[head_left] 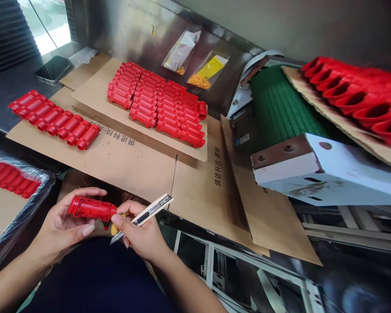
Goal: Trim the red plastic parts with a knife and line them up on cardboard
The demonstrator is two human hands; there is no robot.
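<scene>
Your left hand [60, 222] grasped the red part [91, 208]; your right hand [145, 232] clasped the knife [153, 210]; trimming, seemingly; any cut called for steadiness.

Through the head view, I have a red part [91, 208] and a craft knife [157, 207] in hand.
My left grip [60, 224] cradles the part; my right grip [144, 234] holds the knife, blade pointing down-left. Beyond, I see rows of red pieces [163, 104] on cardboard [200, 193] over the tabletop [1, 108].

Dark navy garment [97, 280], bare forearms [31, 263], right hand [145, 232] — with yellow finger covers [114, 229]
</scene>
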